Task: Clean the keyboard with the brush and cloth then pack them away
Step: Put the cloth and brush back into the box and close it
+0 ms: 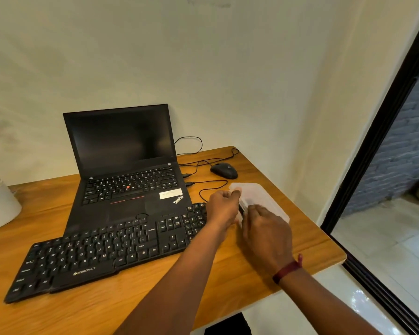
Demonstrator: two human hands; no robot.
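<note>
Both left hand (221,206) and right hand (267,229) are clasped on the box (260,193); it should be kept steady on the desk (307,240).

Cream wall (228,68), wooden desk (131,301), black-framed glass door (375,141)

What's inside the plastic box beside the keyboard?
Only a dark sliver shows at the plastic box edge, between left hand and right hand. Cloudy plastic and the hands hide the rest.

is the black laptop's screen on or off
Off or asleep: the open black laptop's screen is uniformly dark, showing no image.
</note>
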